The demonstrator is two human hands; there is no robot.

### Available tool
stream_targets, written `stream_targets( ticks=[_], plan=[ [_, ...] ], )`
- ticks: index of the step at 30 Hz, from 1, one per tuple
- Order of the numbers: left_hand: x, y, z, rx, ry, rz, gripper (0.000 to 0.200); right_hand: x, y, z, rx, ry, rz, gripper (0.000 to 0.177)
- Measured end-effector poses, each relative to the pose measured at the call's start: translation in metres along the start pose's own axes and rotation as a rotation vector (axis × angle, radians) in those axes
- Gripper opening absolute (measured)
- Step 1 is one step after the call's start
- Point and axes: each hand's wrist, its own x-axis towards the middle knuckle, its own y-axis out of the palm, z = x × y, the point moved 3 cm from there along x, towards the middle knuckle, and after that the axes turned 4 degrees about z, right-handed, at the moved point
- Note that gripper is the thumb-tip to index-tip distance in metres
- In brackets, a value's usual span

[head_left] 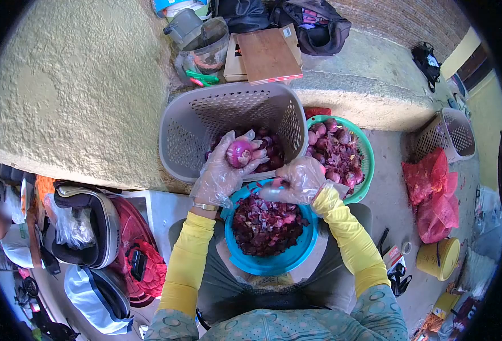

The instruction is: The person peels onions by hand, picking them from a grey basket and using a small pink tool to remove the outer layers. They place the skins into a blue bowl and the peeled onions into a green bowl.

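Note:
My left hand [232,162], in a clear plastic glove, cups a smooth purple onion [239,153] at the near side of a grey perforated basket [177,139]. More onions lie in the bottom of this basket. My right hand [302,179], also gloved, is closed over the far rim of a blue basin [313,238]. Something narrow seems to be in its fingers, with a bit of pink showing at the top, but I cannot make out what it is. Dark onion skins [268,227] fill much of the basin. To the right, a green basin [369,165] holds onions and loose skins.
Boxes with a brown board [268,54] and a black bag [322,28] sit on the ledge behind. At right are red mesh sacks [433,199], another grey basket [452,133] and a yellow bucket [441,258]. A helmet [106,227] is at left.

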Motion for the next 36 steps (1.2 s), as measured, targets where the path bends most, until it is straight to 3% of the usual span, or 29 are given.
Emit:
stream_targets(
  ticks=[1, 4, 9, 11, 14, 18, 21, 23, 25, 27, 28, 30, 36],
  plan=[
    [0.000, 0.000, 0.000, -0.002, 0.001, 0.001, 0.050, -0.001, -0.001, 0.002, -0.002, 0.000, 0.001, 0.053],
    [0.000, -0.001, 0.003, -0.017, -0.052, 0.007, 0.050, -0.006, 0.012, 0.007, -0.193, 0.011, 0.400, 0.061],
    [-0.004, -0.002, 0.004, 0.027, -0.025, 0.118, 0.047, -0.021, 0.052, -0.012, -0.276, 0.116, 0.609, 0.054],
    [-0.007, 0.005, 0.008, 0.009, 0.047, 0.036, 0.051, -0.028, 0.067, -0.026, -0.070, 0.041, 0.467, 0.045],
    [-0.004, -0.001, 0.007, -0.013, 0.073, -0.027, 0.053, -0.032, 0.072, -0.035, 0.080, -0.122, 0.518, 0.036],
    [-0.003, 0.000, 0.006, 0.000, 0.060, -0.024, 0.040, -0.027, 0.054, -0.027, 0.052, -0.075, 0.460, 0.034],
    [-0.006, 0.008, 0.006, 0.037, 0.002, -0.023, 0.042, -0.014, 0.030, -0.014, 0.002, -0.048, 0.405, 0.041],
    [-0.002, 0.003, 0.006, 0.042, -0.086, 0.022, 0.044, -0.008, 0.016, -0.012, 0.069, -0.080, 0.069, 0.055],
    [-0.003, 0.007, 0.011, 0.045, -0.174, 0.068, 0.046, -0.005, 0.010, -0.010, -0.037, 0.000, 0.064, 0.060],
    [-0.010, 0.015, 0.013, 0.173, 0.011, 0.021, 0.064, 0.000, 0.001, -0.003, -0.077, 0.110, -0.149, 0.063],
    [-0.006, 0.002, 0.016, 0.174, 0.009, 0.022, 0.064, 0.001, 0.003, -0.005, -0.080, 0.084, -0.234, 0.059],
    [0.006, -0.028, 0.016, 0.918, 0.279, 0.136, 0.077, 0.003, 0.004, -0.007, -0.075, 0.081, -0.247, 0.058],
    [-0.001, -0.011, 0.017, 0.785, 0.257, 0.089, 0.075, 0.001, 0.007, -0.011, 0.118, 0.021, -0.181, 0.049]
  ],
)
